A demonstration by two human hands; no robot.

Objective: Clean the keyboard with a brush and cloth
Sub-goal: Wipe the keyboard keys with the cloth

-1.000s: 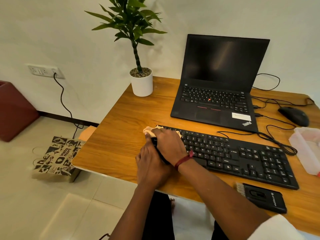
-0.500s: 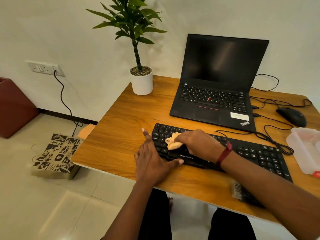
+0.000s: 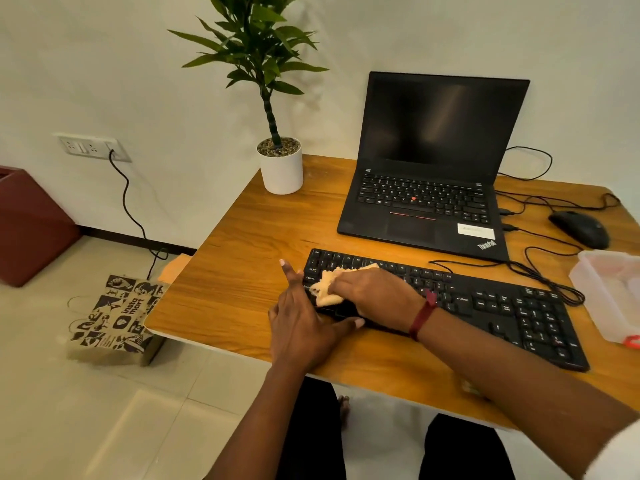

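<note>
The grip of the right hand is bunching the soft, limp cloth against keys at the nine o'clock end of the light keyboard (likely to skid unless braced), while the left hand, fingers straight, is steadying that end on the bench.

A black full-size plastic keyboard with a crumpled cream cloth on its left end
The keyboard lies flat and keys-up on the wooden desk, set at a slant so its left end sits further from the desk's front edge than its number-pad end; a dark cable runs from its rear edge toward the right. The cloth is bunched into a small wad on the leftmost keys, gripped under the right hand, only its left part showing past the fingers
</note>
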